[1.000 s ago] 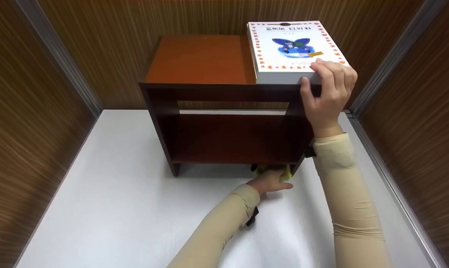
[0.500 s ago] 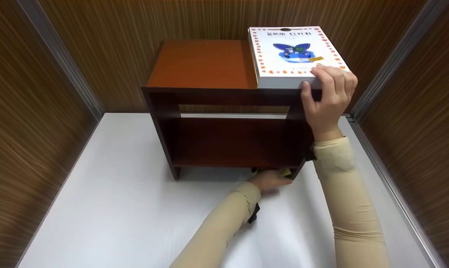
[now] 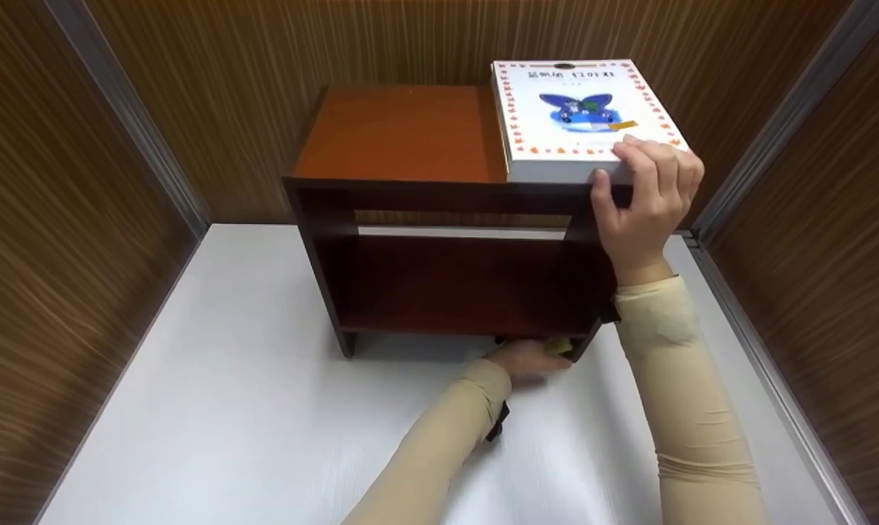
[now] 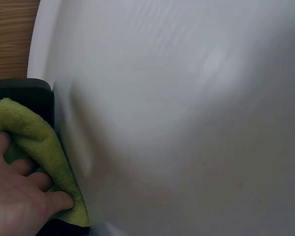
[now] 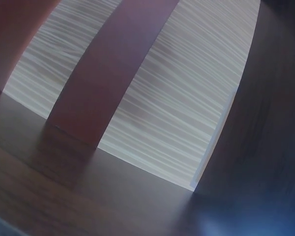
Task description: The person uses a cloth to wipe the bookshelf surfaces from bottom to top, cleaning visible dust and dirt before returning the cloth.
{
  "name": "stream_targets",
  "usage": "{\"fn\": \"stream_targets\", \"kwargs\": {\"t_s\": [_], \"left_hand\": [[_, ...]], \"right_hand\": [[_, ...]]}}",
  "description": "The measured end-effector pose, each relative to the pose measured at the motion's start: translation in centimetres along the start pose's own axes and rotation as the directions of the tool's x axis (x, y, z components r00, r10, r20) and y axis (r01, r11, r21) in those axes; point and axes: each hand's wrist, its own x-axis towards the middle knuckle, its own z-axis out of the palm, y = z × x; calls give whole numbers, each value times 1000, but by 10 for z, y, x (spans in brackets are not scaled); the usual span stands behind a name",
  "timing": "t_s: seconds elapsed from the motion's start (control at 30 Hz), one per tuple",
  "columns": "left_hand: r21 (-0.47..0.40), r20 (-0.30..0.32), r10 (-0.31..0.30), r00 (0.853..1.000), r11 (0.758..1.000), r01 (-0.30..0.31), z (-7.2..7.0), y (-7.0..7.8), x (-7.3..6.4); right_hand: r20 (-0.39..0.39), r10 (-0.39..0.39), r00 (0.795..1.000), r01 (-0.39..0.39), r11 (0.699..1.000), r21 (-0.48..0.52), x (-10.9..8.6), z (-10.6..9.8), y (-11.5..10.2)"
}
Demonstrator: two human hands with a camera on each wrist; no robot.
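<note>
Under the bottom board of a dark brown shelf unit (image 3: 395,138), my left hand (image 3: 528,357) grips a yellow-green cloth (image 4: 37,142) by the inner side of the right leg (image 3: 583,348). In the left wrist view, the fingers bend into the fuzzy cloth, which lies against a dark panel. My right hand (image 3: 651,197) holds the near right corner of a thick white book (image 3: 585,138), its fingers over the cover and its thumb at the front edge, right by the unit's top board. A blue butterfly is printed on the cover. The right wrist view does not show that hand.
A white tabletop (image 3: 264,423) lies under the unit. Wood-grain walls (image 3: 417,36) enclose it at the back and both sides, with metal strips (image 3: 129,117) in the corners. The unit's middle board (image 3: 454,284) is above my left hand.
The head view has tilted, so everything sits lower in it. My left hand has shifted closer to the right leg, its thumb no longer sticking out. The right hand keeps its hold.
</note>
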Motion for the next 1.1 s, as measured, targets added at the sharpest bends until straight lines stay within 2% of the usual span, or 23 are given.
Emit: {"fn": "stream_targets", "kwargs": {"t_s": [0.13,0.3,0.37,0.5,0.6,0.67,0.8,0.93,1.0,1.1], "left_hand": [[15,-27,-33,999,999,33,-3,3,6],[76,-77,-9,997,997,15,0,-3,9],[78,-70,-13,997,997,19,1,-5,9],[55,-69,-2,998,998,6,-1,-5,11],[41,-87,9,996,999,-6,-9,-2,19],[33,-85,14,996,999,-11,-8,-4,23],[-1,-76,64,995,998,-64,-6,-5,28],[-63,-82,47,996,997,-52,-4,-9,28],[-96,-73,10,997,995,-17,-3,-8,26],[-139,-60,-3,998,990,-5,-1,-3,28]], "right_hand": [[-32,-35,999,34,999,-11,5,2,2],[-36,-27,999,26,999,-37,-1,-1,1],[-43,-30,999,28,999,-38,-3,-1,-1],[-47,-39,998,37,999,-36,-1,0,-4],[-42,-38,998,37,999,-27,8,4,-3],[-38,-31,999,30,999,-20,10,3,-5],[-33,-6,999,6,1000,-12,12,2,-9],[-22,12,1000,-12,1000,-12,8,2,-11],[-21,6,1000,-7,1000,-18,7,3,-10],[-21,-7,1000,7,1000,-25,7,4,-7]]}}
